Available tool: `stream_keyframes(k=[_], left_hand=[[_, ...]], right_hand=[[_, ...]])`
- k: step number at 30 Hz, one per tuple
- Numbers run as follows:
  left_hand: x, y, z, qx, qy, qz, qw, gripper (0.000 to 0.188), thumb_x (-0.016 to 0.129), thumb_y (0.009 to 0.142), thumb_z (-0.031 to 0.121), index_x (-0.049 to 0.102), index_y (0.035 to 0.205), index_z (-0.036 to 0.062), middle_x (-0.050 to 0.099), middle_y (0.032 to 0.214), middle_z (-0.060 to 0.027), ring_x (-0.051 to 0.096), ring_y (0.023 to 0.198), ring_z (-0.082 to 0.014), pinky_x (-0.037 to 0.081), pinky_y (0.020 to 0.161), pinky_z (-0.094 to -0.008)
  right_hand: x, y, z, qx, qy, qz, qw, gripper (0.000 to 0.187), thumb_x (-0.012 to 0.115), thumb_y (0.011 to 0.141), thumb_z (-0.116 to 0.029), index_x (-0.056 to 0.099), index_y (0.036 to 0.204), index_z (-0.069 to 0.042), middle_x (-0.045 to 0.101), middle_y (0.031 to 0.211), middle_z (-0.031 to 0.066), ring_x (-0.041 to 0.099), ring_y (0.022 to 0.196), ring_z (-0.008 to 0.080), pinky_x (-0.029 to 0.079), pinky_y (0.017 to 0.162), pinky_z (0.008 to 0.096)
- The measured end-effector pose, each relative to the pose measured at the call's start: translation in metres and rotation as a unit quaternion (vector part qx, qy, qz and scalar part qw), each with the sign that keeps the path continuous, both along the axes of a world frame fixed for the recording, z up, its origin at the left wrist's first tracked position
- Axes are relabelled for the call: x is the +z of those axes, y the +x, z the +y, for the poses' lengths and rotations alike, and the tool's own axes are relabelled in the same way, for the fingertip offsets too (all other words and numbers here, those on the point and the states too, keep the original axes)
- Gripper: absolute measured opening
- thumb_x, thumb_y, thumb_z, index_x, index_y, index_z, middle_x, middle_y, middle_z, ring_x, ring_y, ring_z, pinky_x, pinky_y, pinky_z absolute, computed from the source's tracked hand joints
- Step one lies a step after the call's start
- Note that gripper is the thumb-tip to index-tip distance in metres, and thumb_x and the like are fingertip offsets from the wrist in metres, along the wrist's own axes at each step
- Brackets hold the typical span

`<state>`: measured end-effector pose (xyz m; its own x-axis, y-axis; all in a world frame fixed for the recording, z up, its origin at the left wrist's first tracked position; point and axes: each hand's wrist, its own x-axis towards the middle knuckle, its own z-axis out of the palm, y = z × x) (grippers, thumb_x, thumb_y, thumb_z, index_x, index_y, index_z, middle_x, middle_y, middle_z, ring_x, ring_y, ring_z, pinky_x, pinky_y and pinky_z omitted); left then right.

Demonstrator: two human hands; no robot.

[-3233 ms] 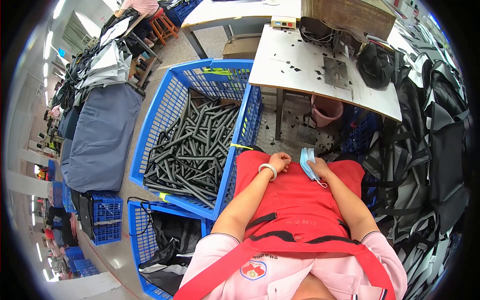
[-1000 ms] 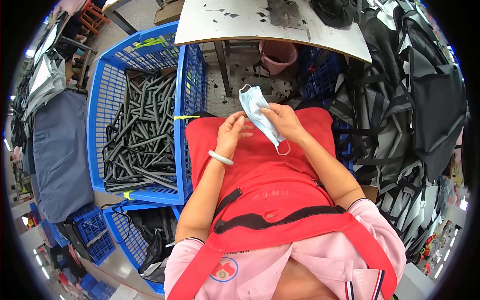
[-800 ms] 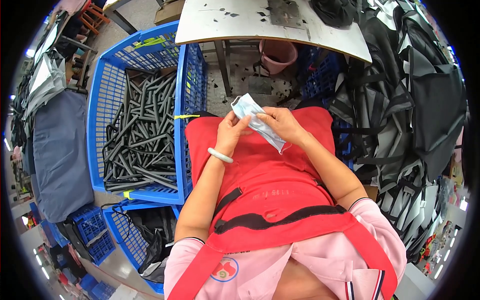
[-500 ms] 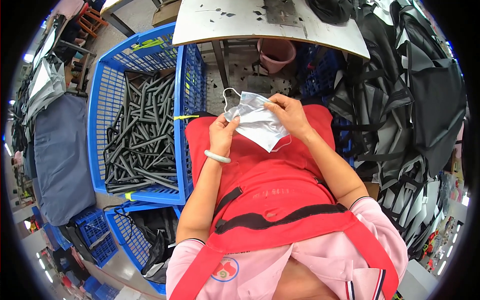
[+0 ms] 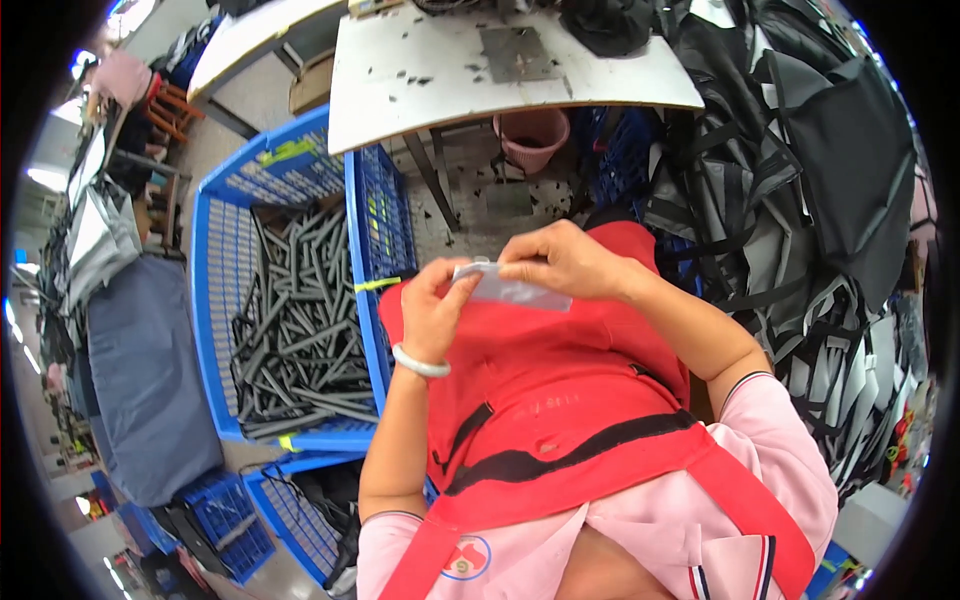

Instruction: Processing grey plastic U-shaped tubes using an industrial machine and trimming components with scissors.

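Left hand (image 5: 430, 312) pinching the left end of a pale, thin, rectangular face mask (image 5: 520, 293), right hand (image 5: 567, 262) gripping its upper edge, mask above a red cloth apron (image 5: 560, 365), blue latticed plastic crate (image 5: 210, 310) of dark grey sticks (image 5: 300, 340) leftward, white-topped bench (image 5: 610, 88) ahead

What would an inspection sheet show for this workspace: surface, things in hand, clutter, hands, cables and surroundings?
Surface: white table with a grey plate on its top.
Things in hand: pale face mask, blurred, held in front of the red apron.
Clutter: dark scraps on the table; dark cloth bundle at its far side.
Hands: left hand and right hand both pinch the mask between thumb and fingers.
Cables: dark tangle at the picture's top edge, too cut off to identify.
Surroundings: blue crate of dark strips at left; pink bucket under the table; fabric heap at right.
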<state>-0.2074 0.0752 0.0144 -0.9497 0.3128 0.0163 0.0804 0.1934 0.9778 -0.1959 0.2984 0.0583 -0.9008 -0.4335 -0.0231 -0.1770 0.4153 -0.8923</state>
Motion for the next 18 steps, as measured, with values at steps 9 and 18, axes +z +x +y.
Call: stream_keyframes(k=[9,18], left_hand=[[0.126,0.011,-0.012,-0.088,-0.11,0.301,0.943,0.015,0.077,0.07,0.015,0.069,0.081,0.0092,0.067,0.096,-0.0058,0.058,0.107,-0.027,0.033,0.098,-0.0408],[0.175,0.031,0.001,0.07,-0.246,0.498,0.828,0.013,0.078,0.069,0.018,0.069,0.075,0.0117,0.057,0.125,-0.0108,0.043,0.127,-0.0358,0.026,0.104,-0.0451]], right_hand=[[0.097,0.025,0.022,0.021,-0.059,0.038,0.997,0.021,0.065,0.089,-0.021,0.067,0.099,-0.003,0.067,0.081,0.0125,0.064,0.073,0.0209,0.049,0.07,0.0321],[0.119,0.035,0.033,-0.021,0.09,0.299,0.95,0.013,0.066,0.087,-0.017,0.064,0.089,-0.005,0.064,0.077,0.0077,0.063,0.069,0.0274,0.05,0.059,0.0339]])
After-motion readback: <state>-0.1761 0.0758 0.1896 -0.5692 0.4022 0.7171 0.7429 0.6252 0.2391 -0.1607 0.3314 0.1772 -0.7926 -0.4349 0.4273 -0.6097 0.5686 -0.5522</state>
